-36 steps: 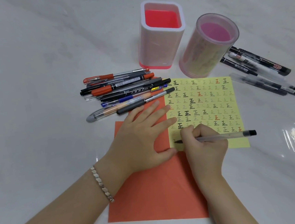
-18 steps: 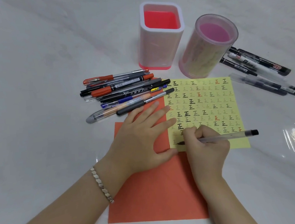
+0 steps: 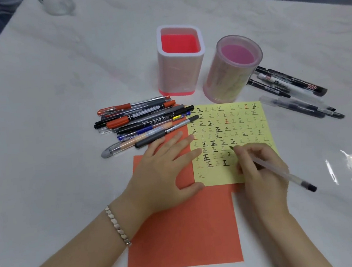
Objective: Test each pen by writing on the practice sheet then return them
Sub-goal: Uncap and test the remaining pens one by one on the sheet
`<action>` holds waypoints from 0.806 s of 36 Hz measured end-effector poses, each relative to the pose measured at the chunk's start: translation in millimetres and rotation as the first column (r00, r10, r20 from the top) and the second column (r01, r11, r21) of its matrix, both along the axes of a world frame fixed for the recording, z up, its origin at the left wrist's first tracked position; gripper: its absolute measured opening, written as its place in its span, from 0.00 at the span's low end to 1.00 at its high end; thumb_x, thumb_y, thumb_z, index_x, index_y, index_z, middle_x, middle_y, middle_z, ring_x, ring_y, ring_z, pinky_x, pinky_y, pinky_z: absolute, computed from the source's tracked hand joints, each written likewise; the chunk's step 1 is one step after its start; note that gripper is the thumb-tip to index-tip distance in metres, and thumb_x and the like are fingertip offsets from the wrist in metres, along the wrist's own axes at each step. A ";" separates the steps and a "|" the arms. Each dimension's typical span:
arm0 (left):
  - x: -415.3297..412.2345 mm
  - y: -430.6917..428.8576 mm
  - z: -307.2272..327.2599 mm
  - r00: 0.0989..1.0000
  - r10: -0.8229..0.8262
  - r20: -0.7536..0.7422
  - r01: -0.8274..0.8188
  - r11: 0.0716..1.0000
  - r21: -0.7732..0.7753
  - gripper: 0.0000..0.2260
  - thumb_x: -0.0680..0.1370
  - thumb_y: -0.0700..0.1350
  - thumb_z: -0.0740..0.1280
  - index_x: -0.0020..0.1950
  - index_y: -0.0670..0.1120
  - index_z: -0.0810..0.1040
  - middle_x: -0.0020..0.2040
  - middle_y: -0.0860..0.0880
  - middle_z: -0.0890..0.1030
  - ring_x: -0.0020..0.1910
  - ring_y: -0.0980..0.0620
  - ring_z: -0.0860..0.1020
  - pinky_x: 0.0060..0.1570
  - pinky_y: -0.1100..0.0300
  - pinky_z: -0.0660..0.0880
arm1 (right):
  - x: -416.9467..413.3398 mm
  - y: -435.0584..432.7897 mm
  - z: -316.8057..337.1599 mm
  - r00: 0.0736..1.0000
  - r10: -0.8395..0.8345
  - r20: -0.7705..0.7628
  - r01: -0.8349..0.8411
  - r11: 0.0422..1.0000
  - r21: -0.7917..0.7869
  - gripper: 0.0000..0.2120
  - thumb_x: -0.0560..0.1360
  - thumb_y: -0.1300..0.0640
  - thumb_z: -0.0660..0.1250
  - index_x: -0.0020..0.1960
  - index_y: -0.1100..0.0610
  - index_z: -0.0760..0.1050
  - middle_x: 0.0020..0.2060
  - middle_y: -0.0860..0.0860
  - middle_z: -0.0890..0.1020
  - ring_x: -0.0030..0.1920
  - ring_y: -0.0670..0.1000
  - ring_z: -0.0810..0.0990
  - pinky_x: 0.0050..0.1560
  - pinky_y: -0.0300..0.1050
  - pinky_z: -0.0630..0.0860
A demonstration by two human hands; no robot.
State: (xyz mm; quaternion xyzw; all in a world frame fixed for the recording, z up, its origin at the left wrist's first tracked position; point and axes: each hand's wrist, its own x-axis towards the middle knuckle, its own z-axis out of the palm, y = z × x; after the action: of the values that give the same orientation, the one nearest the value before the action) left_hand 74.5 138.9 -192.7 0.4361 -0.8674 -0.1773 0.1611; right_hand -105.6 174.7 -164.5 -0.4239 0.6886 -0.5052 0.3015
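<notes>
A yellow practice sheet (image 3: 238,125) covered with small written characters lies over an orange paper (image 3: 183,228). My right hand (image 3: 259,173) grips a clear pen (image 3: 285,176) with a black end, its tip touching the sheet near the middle rows. My left hand (image 3: 163,172) lies flat with fingers spread, pressing the orange paper and the sheet's left edge. A pile of several pens (image 3: 142,121) rests left of the sheet. More pens (image 3: 293,93) lie to the right, behind the sheet.
Two empty holders stand behind the sheet: a square white one with a red inside (image 3: 180,60) and a round clear pink one (image 3: 232,68). A clear glass object (image 3: 57,3) sits at the table's far left. A bracelet (image 3: 117,225) circles my left wrist.
My right hand has moved the pen tip from the sheet's lower left corner up and right to a middle row. The camera view has pulled back. My left hand stays put.
</notes>
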 end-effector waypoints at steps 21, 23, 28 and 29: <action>-61.3 -3.3 61.3 0.970 0.181 -0.165 -0.196 0.977 -0.083 0.14 0.75 0.55 0.60 0.46 0.49 0.81 0.40 0.52 0.71 0.42 0.51 0.71 0.39 0.55 0.74 | -34.1 -6.2 48.9 0.902 0.185 -0.389 -0.284 0.935 -0.212 0.18 0.68 0.58 0.68 0.54 0.42 0.79 0.41 0.36 0.82 0.44 0.36 0.77 0.44 0.25 0.70; -64.0 -5.1 65.1 0.975 0.169 -0.143 -0.185 0.978 -0.102 0.15 0.77 0.53 0.56 0.44 0.48 0.80 0.40 0.52 0.73 0.41 0.52 0.70 0.37 0.57 0.73 | -36.8 -5.0 50.3 0.923 0.203 -0.328 -0.278 0.939 -0.200 0.16 0.69 0.57 0.67 0.53 0.41 0.79 0.47 0.36 0.81 0.44 0.39 0.79 0.44 0.25 0.70; -56.1 -4.8 67.0 0.946 0.321 -0.046 -0.313 0.941 0.125 0.12 0.82 0.52 0.50 0.55 0.52 0.71 0.46 0.55 0.76 0.45 0.55 0.75 0.44 0.58 0.72 | -56.8 -15.6 37.2 0.875 0.123 -0.469 -0.246 0.946 -0.212 0.09 0.70 0.58 0.65 0.46 0.52 0.82 0.39 0.41 0.83 0.42 0.42 0.79 0.44 0.28 0.72; -53.0 -5.0 66.7 0.937 0.344 -0.055 -0.336 0.934 0.119 0.12 0.82 0.52 0.49 0.57 0.53 0.70 0.47 0.56 0.77 0.46 0.55 0.76 0.43 0.58 0.72 | -65.4 -23.2 32.8 0.829 0.096 -0.551 -0.233 0.955 -0.185 0.09 0.70 0.59 0.65 0.47 0.55 0.82 0.41 0.45 0.84 0.43 0.43 0.78 0.46 0.32 0.72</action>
State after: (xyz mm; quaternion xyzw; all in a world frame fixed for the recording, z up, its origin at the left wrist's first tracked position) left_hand 21.5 133.8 -125.9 0.5805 -0.7615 -0.2094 0.1981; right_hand -171.0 151.4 -131.7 -0.6399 0.6382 -0.4194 0.0853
